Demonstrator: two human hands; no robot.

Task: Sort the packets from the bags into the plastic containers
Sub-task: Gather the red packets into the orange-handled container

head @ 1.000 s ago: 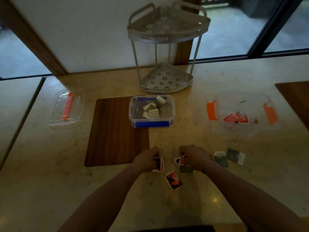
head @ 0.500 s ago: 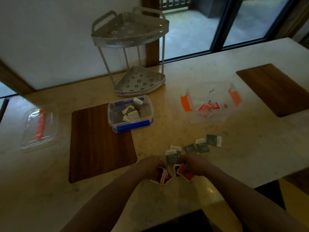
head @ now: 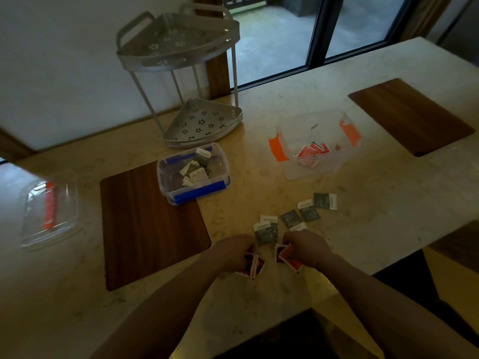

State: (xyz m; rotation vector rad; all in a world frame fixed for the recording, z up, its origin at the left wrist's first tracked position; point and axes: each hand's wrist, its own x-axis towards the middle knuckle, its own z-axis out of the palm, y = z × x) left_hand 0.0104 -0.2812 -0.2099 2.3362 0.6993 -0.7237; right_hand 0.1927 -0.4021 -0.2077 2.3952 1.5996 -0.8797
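Note:
My left hand (head: 232,252) grips a few red packets (head: 252,265) near the counter's front edge. Close beside it, my right hand (head: 305,246) holds more red packets (head: 286,255). Several dark green packets (head: 293,218) lie loose on the counter just beyond my hands. The blue-clipped plastic container (head: 193,174) holds several green and white packets. To the right, the orange-clipped container (head: 317,149) holds red packets.
A two-tier metal corner rack (head: 181,73) stands at the back by the wall. A clear lid with an orange clip (head: 49,211) lies at far left. Wooden mats sit at left (head: 145,224) and far right (head: 412,115). The counter edge is just below my hands.
The loose red packet that lay on the counter between my hands is gone and both hands hold red packets close together. The view has swung to the right, showing more green packets.

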